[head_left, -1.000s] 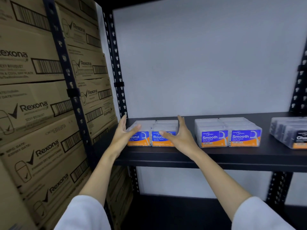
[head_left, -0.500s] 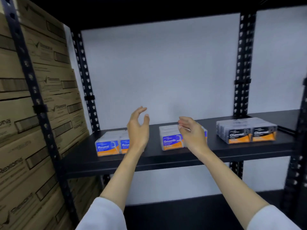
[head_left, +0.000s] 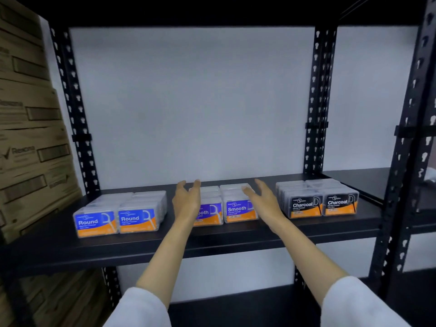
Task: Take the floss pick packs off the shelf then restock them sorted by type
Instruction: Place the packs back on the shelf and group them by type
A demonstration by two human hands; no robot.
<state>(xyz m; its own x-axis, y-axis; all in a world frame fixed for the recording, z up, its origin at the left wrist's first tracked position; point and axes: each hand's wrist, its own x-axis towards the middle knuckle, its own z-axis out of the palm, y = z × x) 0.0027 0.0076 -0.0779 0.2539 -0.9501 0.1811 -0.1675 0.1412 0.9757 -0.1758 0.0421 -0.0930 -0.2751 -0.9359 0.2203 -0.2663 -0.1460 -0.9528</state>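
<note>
Head view: black metal shelf point(head_left: 212, 241) carrying three groups of clear plastic floss pick packs, well apart. Blue-and-orange Round packs point(head_left: 118, 214) at left, blue-and-orange Smooth packs point(head_left: 232, 204) in the middle, black-and-orange Charcoal packs point(head_left: 317, 199) at right. Left hand point(head_left: 187, 200) and right hand point(head_left: 264, 199) flanking the Smooth packs, each grip spread apart, clamped on nothing. Brown cardboard boxes point(head_left: 28, 142) stacked far left.

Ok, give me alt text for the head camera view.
Two open bare hands, left hand and right hand, reach toward the Smooth packs in the middle of a black shelf. Round packs sit to the left, Charcoal packs to the right, cardboard boxes at far left.
</note>
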